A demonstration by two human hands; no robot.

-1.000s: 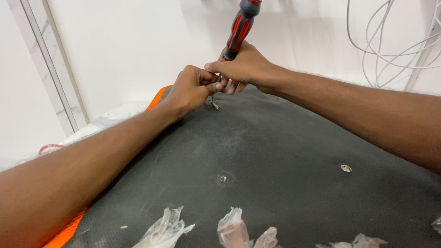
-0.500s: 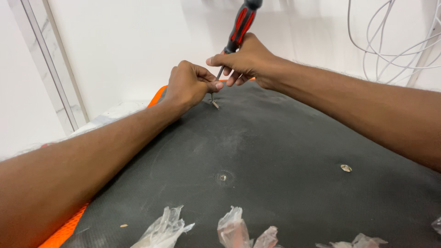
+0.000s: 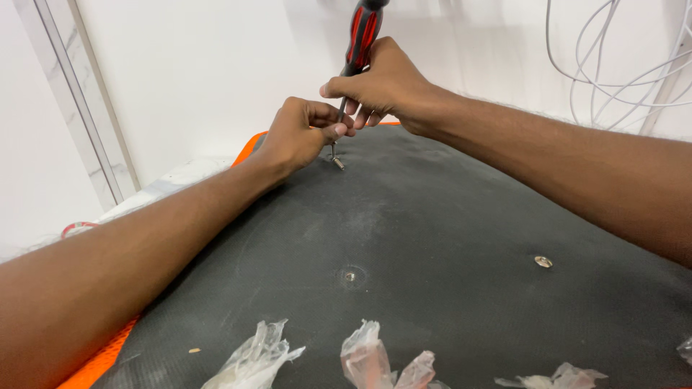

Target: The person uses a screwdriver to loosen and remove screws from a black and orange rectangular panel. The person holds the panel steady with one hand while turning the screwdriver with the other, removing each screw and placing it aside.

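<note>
My right hand [image 3: 386, 85] grips a red and black screwdriver [image 3: 360, 36] held nearly upright, its thin shaft pointing down at the far part of a dark grey fabric panel [image 3: 432, 238]. My left hand [image 3: 299, 133] is curled beside the shaft, thumb and fingers pinched near the tip. A small metal screw [image 3: 337, 163] lies tilted on the panel just below the tip. Whether the tip touches the screw is unclear.
Two metal fasteners sit in the panel, one at the centre [image 3: 350, 276] and one to the right [image 3: 543, 261]. Crumpled clear plastic bags [image 3: 375, 356] lie along the near edge. An orange edge [image 3: 101, 360] shows at left. White cables [image 3: 620, 65] hang on the wall.
My right hand has lifted the screwdriver slightly and drawn a little apart from my left hand. The screw now shows on the panel below the tip.
</note>
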